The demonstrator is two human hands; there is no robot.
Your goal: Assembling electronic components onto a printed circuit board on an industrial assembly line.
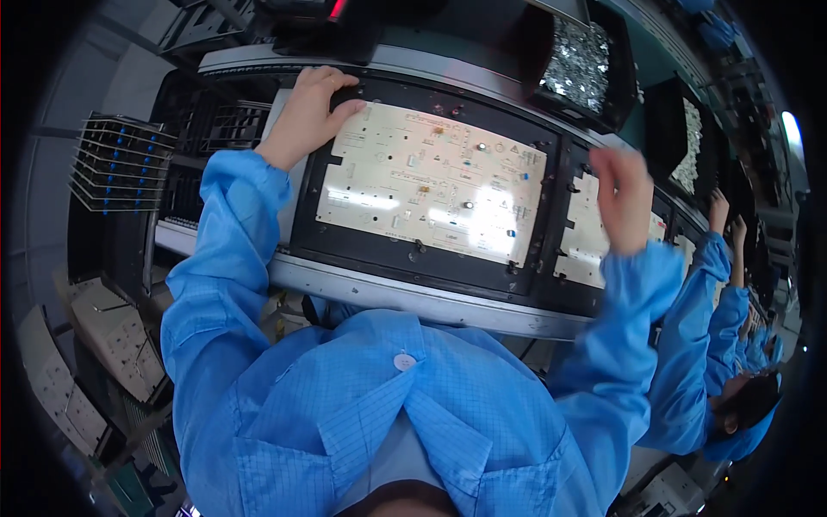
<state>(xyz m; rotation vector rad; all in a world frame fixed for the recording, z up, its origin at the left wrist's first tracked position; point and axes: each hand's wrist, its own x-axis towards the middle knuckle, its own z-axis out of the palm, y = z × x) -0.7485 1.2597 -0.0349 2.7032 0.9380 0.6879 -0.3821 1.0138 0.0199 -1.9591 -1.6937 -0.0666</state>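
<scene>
Head view, looking down over a blue smock at a conveyor line. A cream circuit board lies flat in a black carrier frame at centre. The left hand rests on the frame's far left corner: its fingers are curled over the frame's top edge, gripping it, and the thumb touches the board's upper left corner. The rest of the board lies to the right of that hand, uncovered. The right hand is raised above the gap between this frame and the next board; it is blurred, its fingers seem loosely spread and hold nothing, touching neither board. A metal rail bounds the frame's near edge, close to the body. Beyond the far edge stand a bin of small metal parts and a second bin. At the right, a co-worker's sleeves crowd the line; at the left stands a wire rack.
</scene>
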